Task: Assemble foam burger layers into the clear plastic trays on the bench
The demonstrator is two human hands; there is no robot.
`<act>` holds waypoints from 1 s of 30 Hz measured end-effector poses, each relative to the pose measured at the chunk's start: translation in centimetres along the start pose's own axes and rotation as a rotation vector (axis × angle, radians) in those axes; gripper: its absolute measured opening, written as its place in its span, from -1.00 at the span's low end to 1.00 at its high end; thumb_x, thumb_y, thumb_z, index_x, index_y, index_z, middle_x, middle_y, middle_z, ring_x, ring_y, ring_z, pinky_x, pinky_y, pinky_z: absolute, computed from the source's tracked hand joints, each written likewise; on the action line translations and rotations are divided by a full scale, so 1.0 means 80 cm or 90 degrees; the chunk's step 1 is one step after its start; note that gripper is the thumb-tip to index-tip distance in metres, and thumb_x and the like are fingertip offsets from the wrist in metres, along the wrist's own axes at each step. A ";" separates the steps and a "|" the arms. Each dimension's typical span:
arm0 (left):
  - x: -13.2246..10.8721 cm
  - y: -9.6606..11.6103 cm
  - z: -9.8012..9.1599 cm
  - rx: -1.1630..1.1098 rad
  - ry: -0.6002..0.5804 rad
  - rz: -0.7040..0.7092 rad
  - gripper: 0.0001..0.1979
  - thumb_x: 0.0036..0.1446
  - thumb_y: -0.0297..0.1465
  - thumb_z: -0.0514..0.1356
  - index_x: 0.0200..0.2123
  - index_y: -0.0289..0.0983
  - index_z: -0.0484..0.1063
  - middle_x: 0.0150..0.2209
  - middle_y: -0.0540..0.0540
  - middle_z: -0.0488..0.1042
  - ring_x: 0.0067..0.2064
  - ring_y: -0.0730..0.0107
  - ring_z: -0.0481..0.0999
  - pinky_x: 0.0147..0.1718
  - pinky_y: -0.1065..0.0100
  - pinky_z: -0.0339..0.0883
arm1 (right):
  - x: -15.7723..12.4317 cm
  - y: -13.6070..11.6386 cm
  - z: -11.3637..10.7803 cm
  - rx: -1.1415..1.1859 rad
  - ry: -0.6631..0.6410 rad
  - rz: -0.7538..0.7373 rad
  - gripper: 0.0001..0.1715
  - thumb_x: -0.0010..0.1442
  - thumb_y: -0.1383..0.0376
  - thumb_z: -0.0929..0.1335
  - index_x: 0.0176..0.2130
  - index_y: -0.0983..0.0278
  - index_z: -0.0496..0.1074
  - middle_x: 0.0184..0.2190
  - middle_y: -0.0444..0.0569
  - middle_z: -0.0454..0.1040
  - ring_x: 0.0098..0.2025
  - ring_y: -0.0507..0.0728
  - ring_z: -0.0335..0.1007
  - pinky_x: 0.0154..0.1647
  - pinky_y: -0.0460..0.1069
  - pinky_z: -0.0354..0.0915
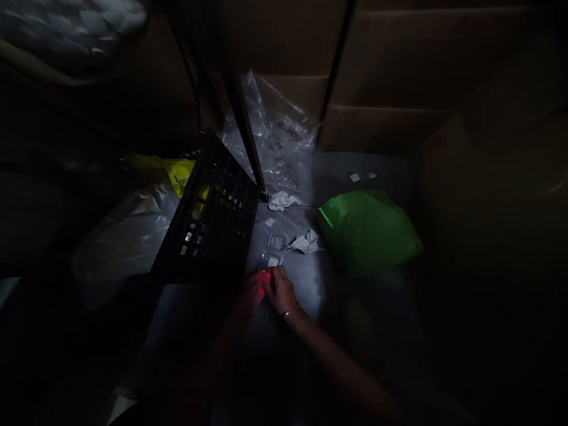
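Observation:
Both of my hands are together at the middle of the view, closed on a small bright red thing (263,277) with a touch of yellow at its top edge. What kind of thing it is, I cannot make out. My right hand (281,291), with a thin bracelet at the wrist, grips it from the right. On its other side is my left hand (249,294), mostly in shadow. Just beyond them a small clear plastic container (277,241) lies on the grey floor (306,284). Crumpled white paper (306,241) lies beside the container.
A black perforated crate (213,219) stands tilted at the left, near a dark upright post (242,112). Behind lies clear plastic sheeting (284,136). A green bag (370,234) sits at the right. Cardboard boxes (390,77) line the back. The surroundings are very dark.

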State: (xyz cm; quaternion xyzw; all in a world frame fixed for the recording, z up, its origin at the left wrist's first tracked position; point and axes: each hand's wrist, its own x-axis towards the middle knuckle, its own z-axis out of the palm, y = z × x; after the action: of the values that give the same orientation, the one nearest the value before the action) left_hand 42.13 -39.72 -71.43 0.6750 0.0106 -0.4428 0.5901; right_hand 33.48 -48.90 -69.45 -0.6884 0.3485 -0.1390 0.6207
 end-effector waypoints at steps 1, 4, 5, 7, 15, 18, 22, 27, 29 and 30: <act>0.002 -0.004 0.000 -0.006 -0.005 -0.004 -0.53 -0.12 -0.06 0.31 -0.23 -0.28 0.52 -0.20 -0.22 0.58 -0.09 0.07 0.55 -0.10 0.13 0.42 | 0.000 0.002 0.000 0.007 0.026 0.009 -0.65 -0.03 0.32 0.40 -0.17 0.24 0.38 -0.13 0.02 0.34 -0.03 0.19 0.24 0.04 0.08 0.21; 0.007 -0.016 -0.002 0.003 -0.015 -0.022 -0.51 -0.13 -0.03 0.30 -0.23 -0.28 0.50 -0.22 -0.22 0.58 -0.16 0.10 0.57 -0.16 0.13 0.44 | 0.005 0.022 0.002 0.157 0.037 0.147 -0.54 -0.20 0.19 0.51 -0.27 0.26 0.39 -0.27 -0.01 0.41 -0.14 0.19 0.32 -0.13 0.06 0.31; 0.009 -0.020 -0.002 0.017 -0.011 -0.026 -0.52 -0.11 -0.04 0.30 -0.24 -0.29 0.49 -0.25 -0.21 0.57 -0.19 0.12 0.57 -0.18 0.14 0.45 | 0.007 0.032 0.001 0.207 0.022 0.194 -0.54 -0.24 0.14 0.53 -0.35 0.26 0.37 -0.37 -0.07 0.41 -0.25 0.16 0.34 -0.24 0.03 0.32; 0.019 -0.026 0.001 0.061 0.017 -0.028 -0.59 -0.03 -0.10 0.29 -0.23 -0.31 0.46 -0.26 -0.17 0.55 -0.22 0.19 0.55 -0.20 0.15 0.44 | 0.009 0.053 -0.001 0.260 0.001 0.241 -0.54 -0.28 0.08 0.53 -0.48 0.24 0.30 -0.56 -0.18 0.35 -0.46 0.06 0.28 -0.42 -0.04 0.28; 0.097 -0.009 0.021 0.232 0.106 0.000 -0.69 0.20 -0.30 0.19 -0.02 -0.30 0.37 0.02 -0.17 0.39 -0.02 0.20 0.43 -0.07 0.07 0.38 | 0.003 0.088 -0.018 0.348 0.029 0.267 -0.58 -0.24 0.06 0.45 -0.48 0.22 0.25 -0.60 -0.21 0.39 -0.56 0.03 0.29 -0.52 -0.07 0.24; 0.102 -0.003 0.027 0.243 0.073 -0.012 -0.70 0.21 -0.29 0.18 -0.04 -0.31 0.38 -0.05 -0.15 0.43 -0.09 0.26 0.47 -0.14 0.13 0.43 | 0.011 0.081 -0.026 0.359 0.012 0.243 -0.58 -0.25 0.11 0.46 -0.39 0.24 0.34 -0.51 -0.15 0.47 -0.48 0.07 0.37 -0.44 -0.04 0.31; 0.077 -0.001 0.030 0.208 0.023 -0.022 -0.72 0.24 -0.27 0.15 -0.08 -0.33 0.39 -0.16 -0.11 0.46 -0.23 0.36 0.49 -0.28 0.24 0.45 | 0.029 0.054 -0.048 0.361 -0.023 0.203 -0.57 -0.18 0.08 0.44 -0.31 0.26 0.39 -0.45 -0.09 0.51 -0.42 0.10 0.42 -0.36 -0.01 0.35; 0.026 0.027 0.022 0.099 -0.035 -0.009 -0.51 -0.07 -0.19 0.36 -0.10 -0.31 0.39 -0.33 -0.03 0.49 -0.45 0.43 0.47 -0.51 0.41 0.34 | 0.051 -0.007 -0.061 0.285 -0.081 0.122 -0.65 -0.16 0.18 0.47 -0.33 0.25 0.42 -0.46 -0.14 0.46 -0.42 0.07 0.35 -0.36 -0.03 0.30; 0.005 0.046 0.017 0.043 -0.056 0.003 -0.27 -0.27 -0.17 0.42 0.01 -0.25 0.33 -0.25 -0.07 0.52 -0.42 0.36 0.50 -0.52 0.40 0.34 | 0.054 -0.034 -0.058 0.244 -0.103 0.087 -0.71 -0.15 0.27 0.47 -0.34 0.25 0.44 -0.46 -0.16 0.45 -0.41 0.06 0.32 -0.33 -0.04 0.27; -0.004 0.057 0.015 0.018 -0.069 0.006 -0.20 -0.31 -0.17 0.43 0.06 -0.24 0.30 -0.20 -0.10 0.52 -0.39 0.32 0.52 -0.50 0.38 0.35 | 0.054 -0.047 -0.057 0.222 -0.113 0.070 -0.74 -0.14 0.31 0.47 -0.34 0.24 0.45 -0.46 -0.16 0.44 -0.40 0.06 0.30 -0.32 -0.04 0.26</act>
State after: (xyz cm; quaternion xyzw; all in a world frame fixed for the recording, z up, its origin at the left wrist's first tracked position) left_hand 43.64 -41.91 -67.53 0.6583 -0.0311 -0.4761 0.5823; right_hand 34.88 -55.22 -66.05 -0.5601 0.3006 -0.1019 0.7652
